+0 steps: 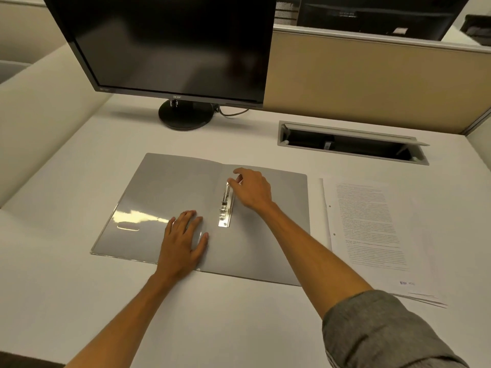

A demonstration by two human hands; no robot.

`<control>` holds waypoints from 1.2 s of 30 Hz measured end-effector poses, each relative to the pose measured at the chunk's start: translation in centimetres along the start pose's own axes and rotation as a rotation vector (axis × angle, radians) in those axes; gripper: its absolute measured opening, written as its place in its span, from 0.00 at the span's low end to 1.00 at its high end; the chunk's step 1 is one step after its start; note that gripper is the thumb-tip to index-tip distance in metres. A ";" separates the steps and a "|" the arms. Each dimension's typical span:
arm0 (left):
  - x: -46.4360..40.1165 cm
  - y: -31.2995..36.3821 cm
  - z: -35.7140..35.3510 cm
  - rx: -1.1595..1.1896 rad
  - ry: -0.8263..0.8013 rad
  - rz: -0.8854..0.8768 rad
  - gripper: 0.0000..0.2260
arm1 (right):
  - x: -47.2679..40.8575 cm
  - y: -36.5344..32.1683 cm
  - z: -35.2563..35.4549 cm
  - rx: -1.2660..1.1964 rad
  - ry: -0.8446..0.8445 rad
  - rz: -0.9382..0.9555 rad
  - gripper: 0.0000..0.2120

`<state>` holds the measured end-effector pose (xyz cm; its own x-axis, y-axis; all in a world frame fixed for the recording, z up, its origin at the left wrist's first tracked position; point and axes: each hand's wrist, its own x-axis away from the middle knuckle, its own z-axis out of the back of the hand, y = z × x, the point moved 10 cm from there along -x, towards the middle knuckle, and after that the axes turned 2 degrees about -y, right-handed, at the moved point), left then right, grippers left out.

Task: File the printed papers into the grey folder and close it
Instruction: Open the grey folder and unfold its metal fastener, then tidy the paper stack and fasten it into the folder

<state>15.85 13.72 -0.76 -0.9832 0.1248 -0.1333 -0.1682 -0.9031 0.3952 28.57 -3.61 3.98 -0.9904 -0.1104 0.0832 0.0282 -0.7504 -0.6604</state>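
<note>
Fingertips of the right hand (pixel 252 188) pinch at the upper end of the metal clip (pixel 226 205), a light grip on its lever; whether the lever is truly clasped or only touched I cannot tell. Spread flat and holding nothing, the left hand (pixel 184 241) presses the inner face of the grey folder (pixel 164 187) just left of the spine.

That folder lies open across the middle of the bench (pixel 79 301), both covers flat, the clip bare of paper. Just beside its right edge, toward the right edge of the bench, sit the printed papers (pixel 369 229), a thin stack with punch holes along the side nearest the folder.

By my judgement the folder is a thin, glossy plastic, bendy and prone to slide, so the flat palm is a sensible anchor. Light and floppy, the sheets will fan if pinched at one corner; better to take them by both long edges and keep the holes lined up.

Room is generous toward the near edge. At the far edge stand a monitor (pixel 170 43) and an open cable hatch (pixel 350 144), clear of the folder's swing.
</note>
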 end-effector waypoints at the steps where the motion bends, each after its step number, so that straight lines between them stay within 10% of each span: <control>1: 0.1 0.2 0.4 -0.005 0.030 -0.006 0.26 | 0.6 0.0 0.6 -0.004 0.013 0.021 0.19; 21: 0.2 13.8 0.8 0.136 0.180 -0.075 0.21 | 14.8 12.2 14.0 0.026 0.197 0.004 0.18; 36: -0.7 26.2 -8.6 0.053 -0.133 0.077 0.25 | 22.6 28.4 21.2 0.097 0.225 -0.386 0.27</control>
<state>12.74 -13.52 1.86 -0.9934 0.1128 0.0190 -0.0924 -0.8897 0.4471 9.86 -41.27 2.94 -0.9354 0.3254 0.1381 -0.3466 -0.7676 -0.5392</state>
